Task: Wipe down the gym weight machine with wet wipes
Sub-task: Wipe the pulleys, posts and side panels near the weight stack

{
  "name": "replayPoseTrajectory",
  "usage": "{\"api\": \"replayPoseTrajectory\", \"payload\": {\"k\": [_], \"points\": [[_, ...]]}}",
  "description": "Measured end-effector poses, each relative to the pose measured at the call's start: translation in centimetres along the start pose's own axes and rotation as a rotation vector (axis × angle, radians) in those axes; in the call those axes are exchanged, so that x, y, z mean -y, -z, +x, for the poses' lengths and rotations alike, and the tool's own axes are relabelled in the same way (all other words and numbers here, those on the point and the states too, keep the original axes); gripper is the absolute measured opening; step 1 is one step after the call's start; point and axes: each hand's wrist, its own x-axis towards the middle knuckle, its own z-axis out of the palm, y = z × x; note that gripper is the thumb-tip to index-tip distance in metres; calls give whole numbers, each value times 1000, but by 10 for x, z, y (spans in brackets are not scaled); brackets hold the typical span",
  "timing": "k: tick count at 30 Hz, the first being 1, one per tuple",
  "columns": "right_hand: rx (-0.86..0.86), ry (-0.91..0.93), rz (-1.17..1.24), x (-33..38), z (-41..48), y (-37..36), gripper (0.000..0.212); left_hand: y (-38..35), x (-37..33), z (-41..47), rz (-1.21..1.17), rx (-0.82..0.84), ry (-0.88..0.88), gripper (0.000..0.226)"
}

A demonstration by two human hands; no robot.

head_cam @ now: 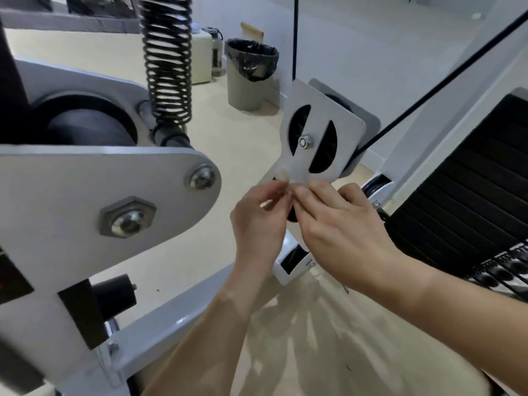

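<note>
A white pulley bracket (pixel 345 130) of the weight machine hangs in the middle, with a black wheel and a bolt at its centre. Just under its lower edge, my left hand (pixel 257 221) and my right hand (pixel 340 224) meet, fingertips pinched together on a small crumpled white wet wipe (pixel 284 178). The wipe touches the bracket's lower left corner; most of it is hidden by my fingers. A black cable (pixel 428 95) runs from the pulley up to the right.
A large white machine arm plate (pixel 85 190) with bolts and a coiled black spring (pixel 168 67) fills the left. The black weight stack (pixel 471 181) stands at the right. A grey bin with a black liner (pixel 248 72) sits on the floor behind.
</note>
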Motion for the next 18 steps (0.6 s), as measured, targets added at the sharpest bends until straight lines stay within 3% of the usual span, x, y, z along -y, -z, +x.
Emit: {"api": "replayPoseTrajectory", "payload": {"k": [3, 7, 9, 12, 18], "points": [[-63, -32, 112, -5, -7, 8, 59, -6, -8, 12, -51, -80, 4, 21], [-99, -151, 197, -2, -17, 7, 43, -25, -16, -11, -81, -8, -86, 23], [8, -151, 136, 2, -23, 6, 48, -28, -11, -4, -47, -61, -100, 24], [171, -70, 17, 4, -25, 7, 58, -22, 7, 28, -32, -188, 17, 20], [192, 7, -48, -1, -25, 10, 69, -24, 55, 25, 113, -142, 109, 28]]}}
